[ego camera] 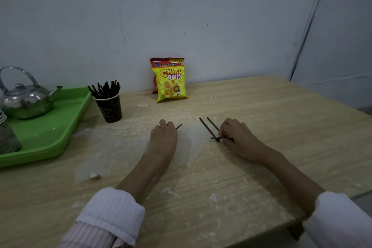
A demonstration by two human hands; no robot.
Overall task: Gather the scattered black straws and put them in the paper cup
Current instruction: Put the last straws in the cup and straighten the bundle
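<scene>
Head view: light wooden table (261,117) meets the grey wall behind, bare board stretching right. Left hand (164,137) lies curled over one black straw (179,126); right hand (237,139) pinches three thin black straws (207,127). Dark paper cup (109,108) full of straws stands left, beside a green plastic tray (60,127) with a steel kettle (26,96). Yellow snack bag (171,83) reads "Chiki Balls".

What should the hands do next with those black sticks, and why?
Probably close the right hand on the straws lying under its fingertips and lift them. They are loose on the table, while the cup at far left already holds many.
</scene>
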